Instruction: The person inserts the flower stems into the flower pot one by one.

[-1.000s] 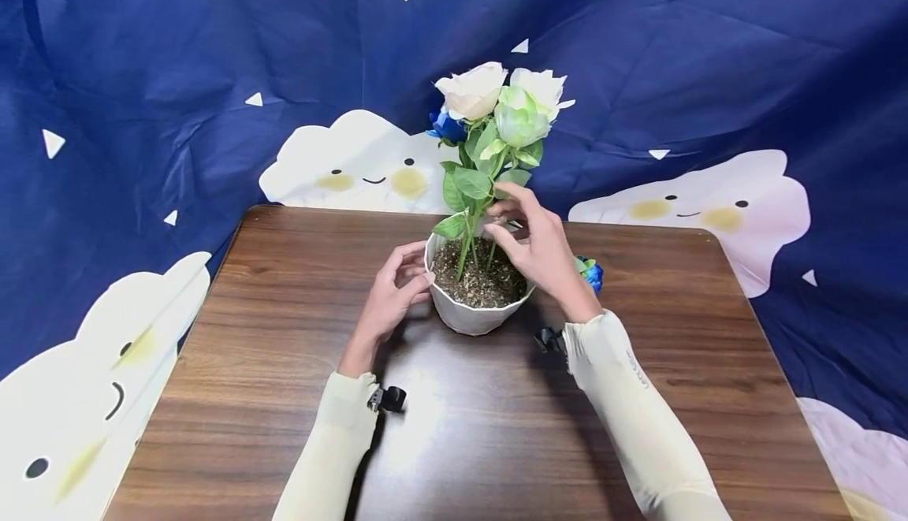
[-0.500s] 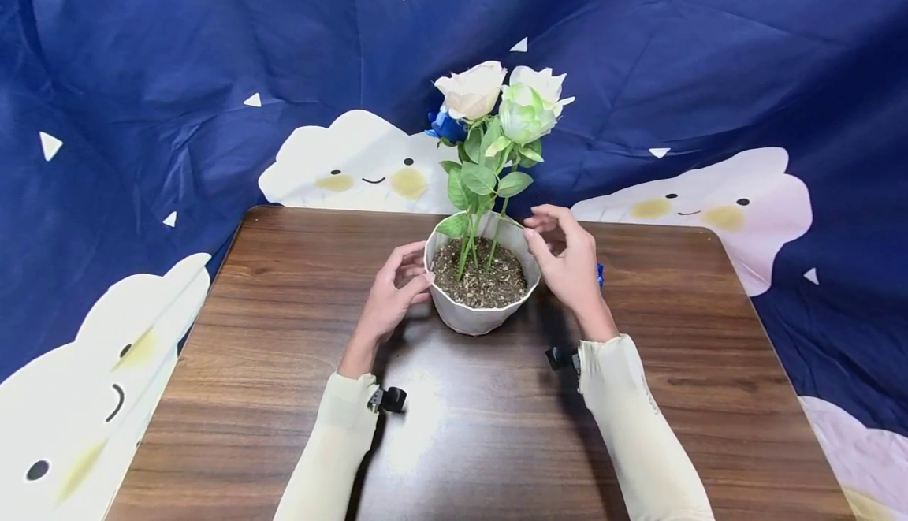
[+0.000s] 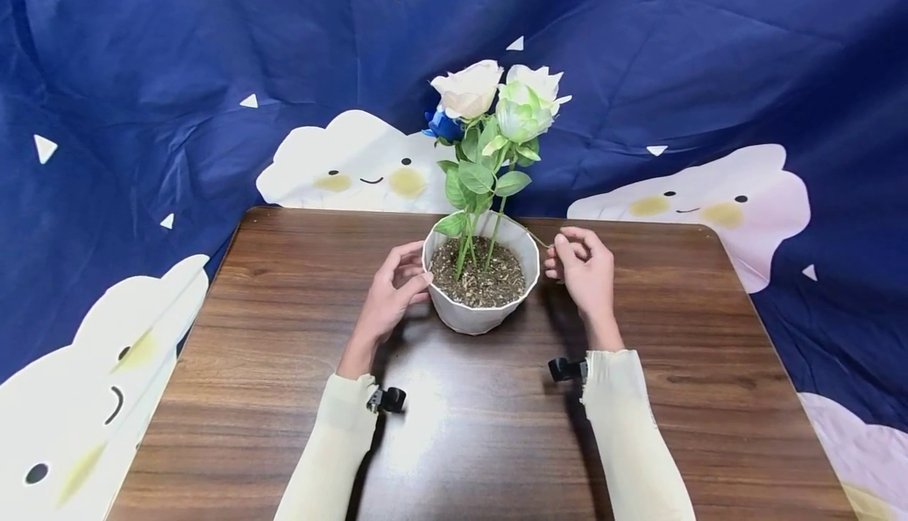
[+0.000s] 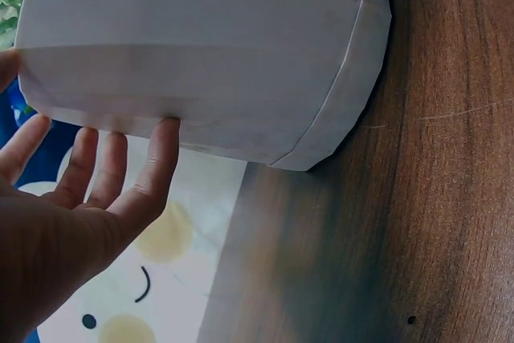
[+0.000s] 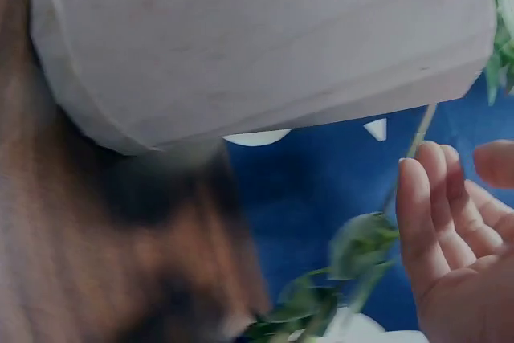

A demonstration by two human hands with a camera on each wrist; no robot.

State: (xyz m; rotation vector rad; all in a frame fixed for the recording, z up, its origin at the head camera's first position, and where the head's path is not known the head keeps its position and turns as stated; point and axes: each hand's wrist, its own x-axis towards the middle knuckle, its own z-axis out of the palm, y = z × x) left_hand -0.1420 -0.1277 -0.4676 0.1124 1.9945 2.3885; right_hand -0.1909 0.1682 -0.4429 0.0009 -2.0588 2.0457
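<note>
A white faceted pot [image 3: 475,318] of dark soil stands upright on the table, holding several flowers: a cream rose [image 3: 467,89], a pale green-and-white bloom [image 3: 523,115] and a small blue flower [image 3: 443,124]. My left hand [image 3: 392,288] rests its fingertips on the pot's left side, thumb at the rim. To the pot's right, my right hand [image 3: 583,270] has its fingers bent close to a loose stem [image 3: 537,239] that reaches the back rim. In the right wrist view the stem passes by the fingertips, thumb apart, with leaves [image 5: 357,247] lower along it.
The brown wooden table [image 3: 461,442] extends toward me and to both sides. Behind it hangs a dark blue cloth [image 3: 170,48] printed with smiling clouds. Small black cameras [image 3: 567,369] sit at both wrists.
My right hand has withdrawn from the upright stems and moved right and down to the loose stem, now covering the blue flower seen there earlier. The left hand stays at the pot.
</note>
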